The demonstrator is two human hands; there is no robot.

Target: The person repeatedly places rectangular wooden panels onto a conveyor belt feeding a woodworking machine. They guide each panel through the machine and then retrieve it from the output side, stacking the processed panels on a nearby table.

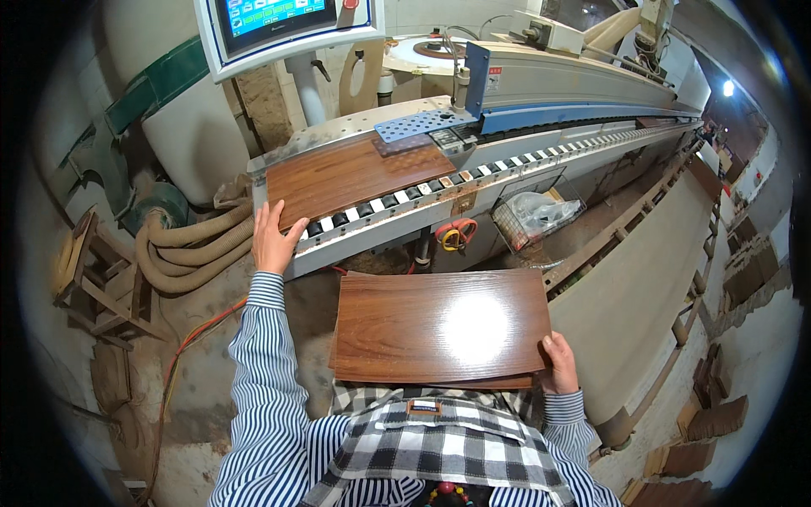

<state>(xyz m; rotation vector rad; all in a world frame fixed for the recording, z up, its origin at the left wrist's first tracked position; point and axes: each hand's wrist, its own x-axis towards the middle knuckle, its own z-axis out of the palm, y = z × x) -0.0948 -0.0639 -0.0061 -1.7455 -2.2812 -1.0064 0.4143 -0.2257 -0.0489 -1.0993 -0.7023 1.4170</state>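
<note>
A brown wood-grain board (355,179) lies on the infeed of a long edge-banding machine (583,80), its far right corner under a blue perforated plate (422,127). My left hand (274,237) rests at the board's near left corner, fingers spread. In front of my body is a small stack of similar boards (405,329), the top one shining with reflected light. My right hand (558,362) grips the stack's right edge, thumb on top and the other fingers partly hidden. What supports the stack is hidden.
A control screen (274,19) stands at the upper left. Black-and-white rollers (405,196) line the machine's near edge. A wire basket with clear plastic (536,215) hangs below. Ribbed hoses (182,258) and a wooden stool (106,279) are at left, a sloping belt (642,296) at right.
</note>
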